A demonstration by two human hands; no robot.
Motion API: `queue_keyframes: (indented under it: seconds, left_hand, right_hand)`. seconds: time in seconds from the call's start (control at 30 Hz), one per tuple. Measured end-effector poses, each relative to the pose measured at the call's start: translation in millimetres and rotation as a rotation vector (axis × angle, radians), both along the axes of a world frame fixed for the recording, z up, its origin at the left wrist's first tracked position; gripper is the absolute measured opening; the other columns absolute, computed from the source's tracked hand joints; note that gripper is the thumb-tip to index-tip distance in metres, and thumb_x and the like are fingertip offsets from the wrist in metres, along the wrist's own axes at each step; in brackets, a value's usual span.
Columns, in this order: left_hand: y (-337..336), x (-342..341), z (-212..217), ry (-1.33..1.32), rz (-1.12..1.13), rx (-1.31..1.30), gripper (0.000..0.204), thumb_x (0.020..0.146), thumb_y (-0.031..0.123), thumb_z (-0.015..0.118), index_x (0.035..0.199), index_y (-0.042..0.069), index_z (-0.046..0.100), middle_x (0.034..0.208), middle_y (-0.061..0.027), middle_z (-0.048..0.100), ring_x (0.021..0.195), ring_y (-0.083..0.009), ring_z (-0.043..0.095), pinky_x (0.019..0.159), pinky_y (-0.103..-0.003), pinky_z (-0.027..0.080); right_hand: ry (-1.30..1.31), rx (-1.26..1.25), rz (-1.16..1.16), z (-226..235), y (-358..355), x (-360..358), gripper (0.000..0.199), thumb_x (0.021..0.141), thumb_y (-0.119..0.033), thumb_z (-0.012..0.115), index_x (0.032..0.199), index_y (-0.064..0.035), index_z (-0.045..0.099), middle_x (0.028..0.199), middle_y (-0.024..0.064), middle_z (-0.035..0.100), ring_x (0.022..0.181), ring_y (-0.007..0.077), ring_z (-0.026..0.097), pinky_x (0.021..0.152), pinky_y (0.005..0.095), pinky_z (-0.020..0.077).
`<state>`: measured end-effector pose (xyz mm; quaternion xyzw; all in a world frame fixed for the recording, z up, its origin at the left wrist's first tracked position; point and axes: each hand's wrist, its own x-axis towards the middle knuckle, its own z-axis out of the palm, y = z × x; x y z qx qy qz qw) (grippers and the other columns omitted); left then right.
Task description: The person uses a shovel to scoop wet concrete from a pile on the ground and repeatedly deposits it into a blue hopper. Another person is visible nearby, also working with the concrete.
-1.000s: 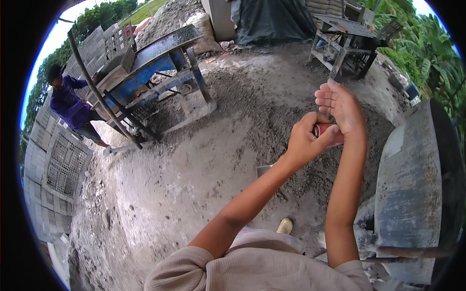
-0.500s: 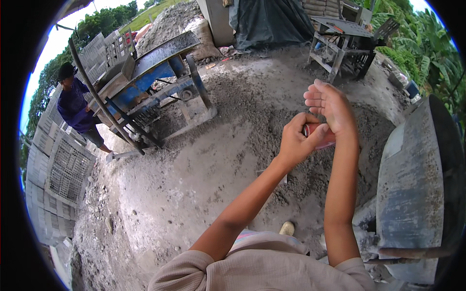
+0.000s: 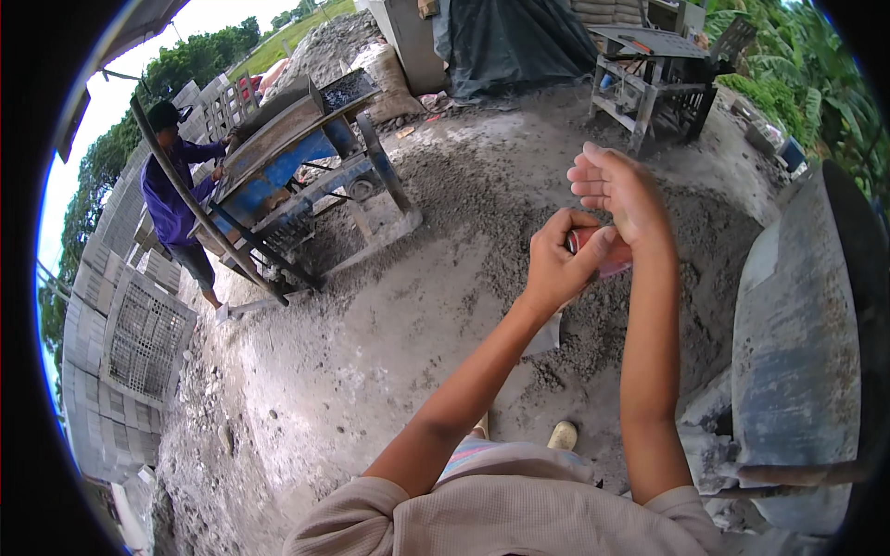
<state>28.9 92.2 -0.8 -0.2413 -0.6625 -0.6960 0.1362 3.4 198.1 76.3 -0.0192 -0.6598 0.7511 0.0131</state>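
"Reddish cylinder (image 3: 616,260): where does it sit in the head view?"

"It's in the left hand (image 3: 553,264), held up before the person, with dark gritty material (image 3: 709,241) on the ground beyond. The left fingers are clasped round it, and the thumb lies across its side."

"And the right hand (image 3: 619,190)?"

"Raised just past the cylinder, a little blurred. Its fingers are released and loosely bent, palm turned leftward. The right wrist overlaps the cylinder's right end; whether they touch, I can't tell."

"What's round about?"

"A pale flat piece (image 3: 545,335) lies partly behind the left forearm. To the right stands a large grey metal tub (image 3: 793,343). At upper left, a co-worker in purple (image 3: 171,199) stands at a blue-framed machine (image 3: 315,146), hands at its edge."
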Motion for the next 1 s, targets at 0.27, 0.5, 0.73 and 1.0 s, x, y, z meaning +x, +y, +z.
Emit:
queue_keyframes:
  seconds: [0.27, 0.5, 0.73, 1.0]
  left_hand:
    - [3, 5, -58, -0.026, -0.010, 0.102, 0.028, 0.071, 0.022, 0.063, 0.082, 0.000, 0.051, 0.068, -0.0016, 0.053, 0.064, -0.0095, 0.049, 0.060, -0.023, 0.041]
    - [-11, 0, -54, -0.296, 0.234, 0.591, 0.015, 0.080, 0.019, 0.046, 0.076, 0.005, 0.047, 0.068, -0.0002, 0.049, 0.053, -0.0084, 0.047, 0.051, -0.025, 0.042]
    - [-162, -72, -45, -0.299, 0.274, 1.047, 0.029, 0.076, 0.023, 0.042, 0.052, 0.017, 0.026, 0.045, 0.0048, 0.023, 0.041, -0.0092, 0.024, 0.044, -0.025, 0.028]
    - [-344, -97, 0, -0.063, 0.382, 1.079, 0.033, 0.078, 0.030, 0.042, 0.051, 0.018, 0.027, 0.044, 0.0062, 0.021, 0.039, -0.0074, 0.022, 0.043, -0.024, 0.027]
  right_hand:
    - [0.056, 0.089, 0.045, -3, -5, 6, 0.029, 0.074, -0.037, 0.056, 0.079, -0.0083, 0.056, 0.076, 0.0030, 0.058, 0.068, 0.0106, 0.053, 0.062, 0.0227, 0.0387]
    - [0.310, 0.070, 0.176, -2, -52, 17, 0.023, 0.078, -0.028, 0.054, 0.082, -0.0050, 0.056, 0.079, 0.0047, 0.059, 0.071, 0.0094, 0.052, 0.065, 0.0228, 0.0392]
    - [0.496, -0.022, 0.313, -36, -49, 2, 0.016, 0.080, -0.019, 0.053, 0.083, -0.0028, 0.055, 0.077, 0.0044, 0.057, 0.071, 0.0089, 0.052, 0.064, 0.0235, 0.0415]
    - [-0.651, 0.629, -0.041, -274, 3, 7, 0.019, 0.074, -0.021, 0.056, 0.076, -0.0022, 0.056, 0.065, 0.0043, 0.052, 0.057, 0.0134, 0.049, 0.053, 0.0289, 0.0399]
